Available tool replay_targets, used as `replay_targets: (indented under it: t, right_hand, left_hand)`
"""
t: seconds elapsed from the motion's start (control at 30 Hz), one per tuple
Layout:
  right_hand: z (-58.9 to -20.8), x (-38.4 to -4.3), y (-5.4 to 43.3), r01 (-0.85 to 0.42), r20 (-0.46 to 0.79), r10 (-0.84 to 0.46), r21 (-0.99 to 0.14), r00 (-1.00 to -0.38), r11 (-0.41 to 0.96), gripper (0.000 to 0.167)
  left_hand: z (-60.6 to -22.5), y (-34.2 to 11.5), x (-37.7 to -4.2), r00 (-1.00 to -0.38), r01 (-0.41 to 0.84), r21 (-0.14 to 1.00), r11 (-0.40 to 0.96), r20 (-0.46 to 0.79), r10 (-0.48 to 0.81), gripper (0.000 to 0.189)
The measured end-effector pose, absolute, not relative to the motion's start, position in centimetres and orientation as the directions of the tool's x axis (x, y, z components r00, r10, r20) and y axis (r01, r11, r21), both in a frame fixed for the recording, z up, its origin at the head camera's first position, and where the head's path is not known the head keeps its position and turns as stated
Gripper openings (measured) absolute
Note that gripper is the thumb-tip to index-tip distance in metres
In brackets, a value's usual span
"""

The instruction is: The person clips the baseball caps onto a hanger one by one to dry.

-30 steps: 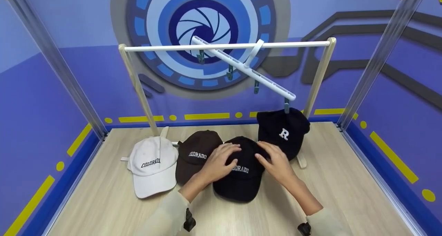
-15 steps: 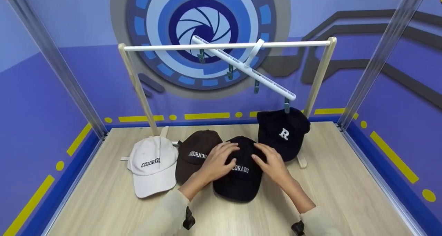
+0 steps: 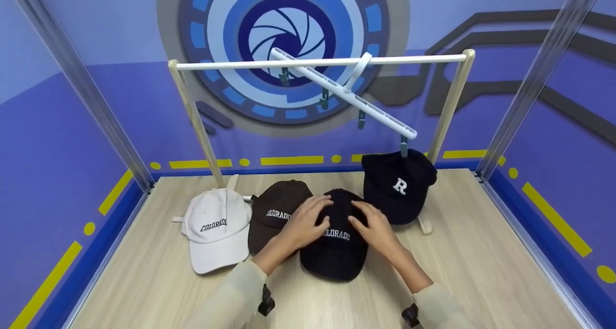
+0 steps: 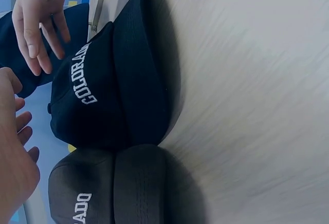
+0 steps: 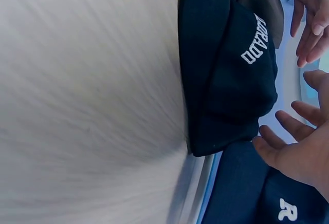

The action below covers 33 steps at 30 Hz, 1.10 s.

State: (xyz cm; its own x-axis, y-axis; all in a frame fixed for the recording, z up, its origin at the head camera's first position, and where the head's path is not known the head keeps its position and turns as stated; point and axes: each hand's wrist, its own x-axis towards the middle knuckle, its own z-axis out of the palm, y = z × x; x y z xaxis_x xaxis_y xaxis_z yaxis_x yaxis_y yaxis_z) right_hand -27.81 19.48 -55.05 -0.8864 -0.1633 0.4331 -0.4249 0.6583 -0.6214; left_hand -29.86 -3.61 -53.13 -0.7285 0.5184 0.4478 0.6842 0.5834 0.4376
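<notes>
A black baseball cap (image 3: 334, 259) lettered COLORADO sits on the table, brim toward me. Above its crown, my left hand (image 3: 308, 221) is held with relaxed fingers, partly covering the lettering from the head view. My right hand (image 3: 378, 225) faces it from the other side, fingers spread and loosely bent. In both wrist views the hands hover over the crown with a gap beneath them. Left of it lie a dark brown COLORADO cap (image 3: 272, 228) and an off-white COLORADO cap (image 3: 216, 247). A black cap with a white R (image 3: 399, 187) hangs from a clip (image 3: 404, 148).
A white hanger (image 3: 346, 93) with several clips hooks over the white rail (image 3: 269, 63) of a wooden-legged rack (image 3: 450, 107) and slants down to the right. The wooden table (image 3: 471, 266) stretches in front, with patterned walls and metal posts around it.
My right hand has moved slightly left, closer to the left hand over the black COLORADO cap. The head view has shifted a little; the caps stay in place.
</notes>
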Motion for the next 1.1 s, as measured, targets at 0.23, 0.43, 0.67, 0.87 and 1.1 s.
replay_targets:
  t: [0.23, 0.43, 0.67, 0.87, 1.1]
  right_hand:
    - [-55.8, -28.3, 19.8, -0.399, 0.398, -0.164, -0.628, -0.903, 0.668, 0.047]
    - [-56.5, -28.7, 20.1, -0.388, 0.390, -0.160, -0.624, -0.907, 0.678, 0.047]
    - [-56.7, -29.3, 20.7, -0.365, 0.392, -0.124, -0.636, -0.912, 0.680, 0.048]
    - [-56.6, -29.8, 21.2, -0.376, 0.412, -0.123, -0.618, -0.903, 0.690, 0.047]
    - [-56.5, -30.6, 21.8, -0.339, 0.391, -0.095, -0.620, -0.915, 0.707, 0.049]
  left_hand:
    - [-53.1, -3.6, -29.9, -0.728, 0.685, 0.444, 0.577, 0.442, 0.524, 0.042]
    - [-53.2, -3.4, -29.9, -0.762, 0.647, 0.473, 0.598, 0.397, 0.511, 0.043]
    - [-53.2, -3.1, -30.2, -0.779, 0.627, 0.485, 0.609, 0.384, 0.496, 0.043]
    - [-53.3, -2.9, -30.4, -0.785, 0.620, 0.482, 0.619, 0.379, 0.490, 0.044]
    - [-53.2, -2.7, -31.1, -0.797, 0.603, 0.493, 0.627, 0.391, 0.460, 0.042]
